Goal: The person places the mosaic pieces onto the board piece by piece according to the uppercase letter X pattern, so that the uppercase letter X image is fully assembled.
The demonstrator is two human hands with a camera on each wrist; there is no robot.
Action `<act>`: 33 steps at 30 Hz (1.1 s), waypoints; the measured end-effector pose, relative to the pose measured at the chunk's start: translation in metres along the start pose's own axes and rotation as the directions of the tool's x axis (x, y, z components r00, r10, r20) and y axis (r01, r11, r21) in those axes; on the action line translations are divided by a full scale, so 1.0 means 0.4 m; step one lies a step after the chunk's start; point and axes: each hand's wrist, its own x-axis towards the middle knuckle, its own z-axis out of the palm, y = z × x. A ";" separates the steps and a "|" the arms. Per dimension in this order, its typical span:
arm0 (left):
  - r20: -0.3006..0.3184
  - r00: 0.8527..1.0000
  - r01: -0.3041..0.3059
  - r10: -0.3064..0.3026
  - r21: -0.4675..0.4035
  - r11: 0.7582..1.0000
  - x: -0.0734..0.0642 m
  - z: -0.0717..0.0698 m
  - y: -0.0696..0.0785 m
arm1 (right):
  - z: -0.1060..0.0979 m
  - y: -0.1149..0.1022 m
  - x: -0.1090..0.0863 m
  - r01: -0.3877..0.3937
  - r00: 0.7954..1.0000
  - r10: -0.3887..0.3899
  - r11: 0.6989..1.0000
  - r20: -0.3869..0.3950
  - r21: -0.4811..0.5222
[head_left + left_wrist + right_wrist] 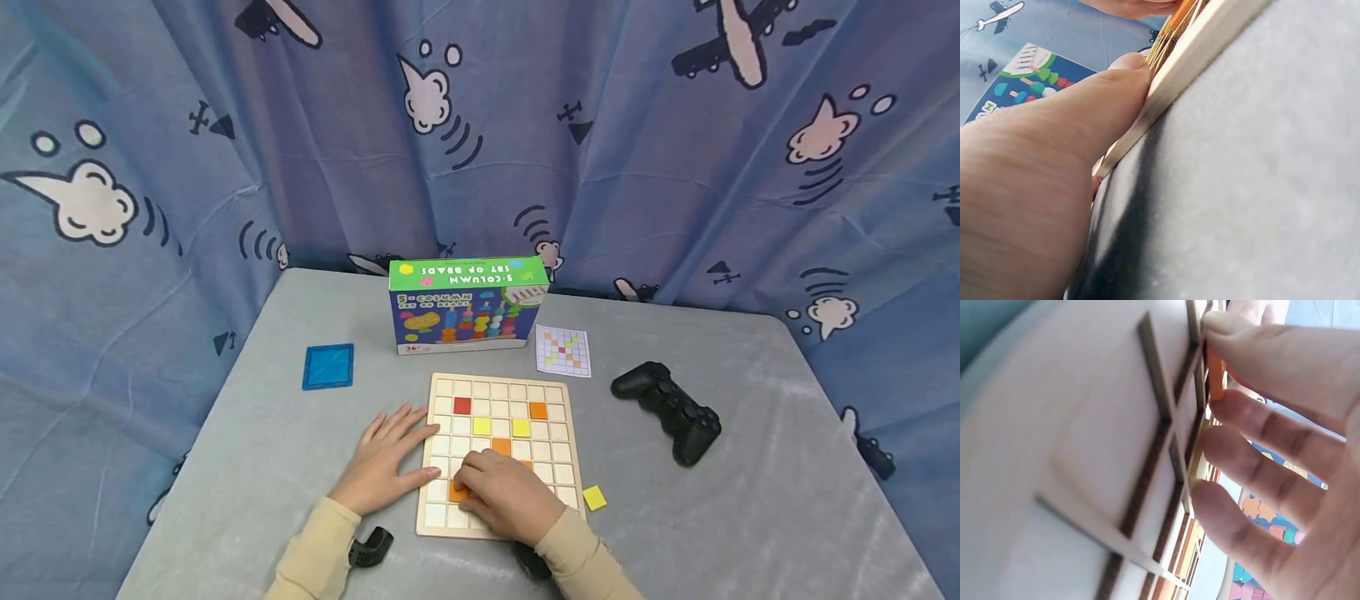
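Note:
A wooden grid board (561, 452) lies on the table with a red tile (462, 406), two yellow tiles and several orange tiles in its cells. My right hand (510, 496) is over the lower part of the board, pinching an orange tile (1215, 374) between thumb and index finger at a cell near the lower left. Its other fingers hang curved close over the grid and hide some cells. With fingers spread, my left hand (386, 462) rests at the board's left edge; the thumb (1129, 78) touches the wooden side.
Just off the board's right edge lies a loose yellow tile (595, 498). Behind the board stand a bead-set box (468, 312) and a printed pattern card (563, 351). A blue square tile (327, 367) is at the left, a black game controller (667, 410) at the right.

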 end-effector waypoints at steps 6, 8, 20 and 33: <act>0.028 1.000 0.010 -0.010 0.001 1.000 -0.003 0.000 -0.007 | 0.002 -0.004 -0.002 -0.008 1.000 0.008 1.000 0.019 0.002; 0.024 1.000 0.006 -0.006 0.000 1.000 -0.002 0.000 -0.009 | 0.002 -0.004 -0.002 -0.006 1.000 0.006 1.000 0.016 -0.003; 0.024 1.000 0.013 -0.013 0.010 1.000 0.000 0.000 -0.014 | -0.016 -0.001 -0.006 -0.042 0.999 0.042 0.999 0.008 -0.004; 0.032 0.999 0.015 -0.015 -0.007 1.000 0.000 0.003 -0.008 | -0.095 0.103 -0.168 -0.343 0.939 0.342 0.939 -0.029 -0.014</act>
